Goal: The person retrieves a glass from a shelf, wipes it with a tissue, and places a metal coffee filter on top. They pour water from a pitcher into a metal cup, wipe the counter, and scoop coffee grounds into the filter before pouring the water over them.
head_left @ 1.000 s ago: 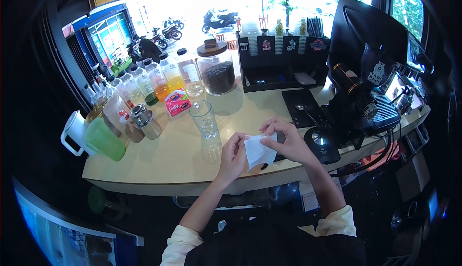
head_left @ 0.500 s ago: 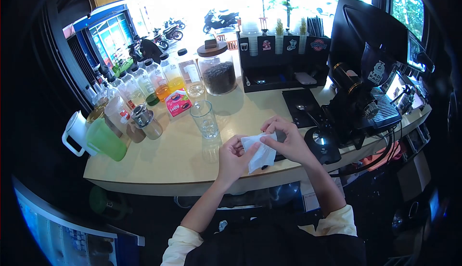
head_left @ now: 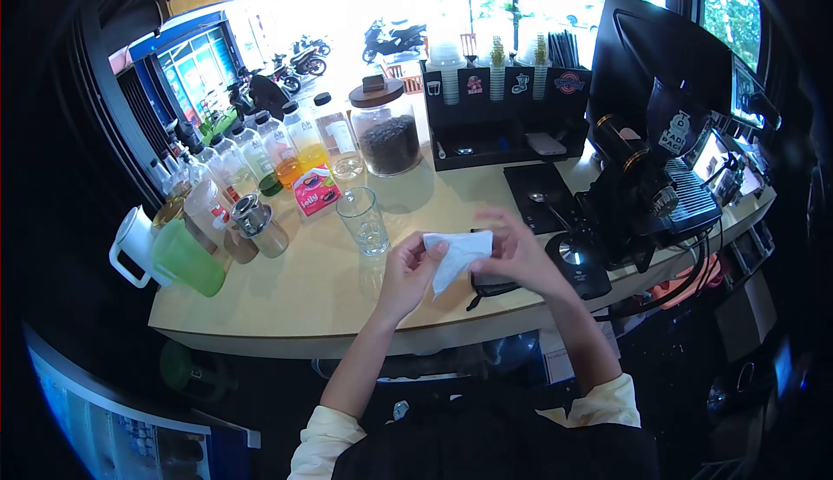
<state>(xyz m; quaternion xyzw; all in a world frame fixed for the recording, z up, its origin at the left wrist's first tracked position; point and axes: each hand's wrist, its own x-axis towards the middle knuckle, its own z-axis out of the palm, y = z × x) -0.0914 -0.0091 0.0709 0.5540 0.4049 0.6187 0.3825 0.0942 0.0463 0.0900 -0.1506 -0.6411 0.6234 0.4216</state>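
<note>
Thin white sheet — creased, tapering to a point — between bare hands.

I am reading "jolly" on the pink box toward the back-left edge of the worktop, and "TADI PAGI" on the dark container near its right edge.

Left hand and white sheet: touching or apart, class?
Touching: the head view shows the left hand pinching the white sheet, thumb overlapping its near face.
</note>
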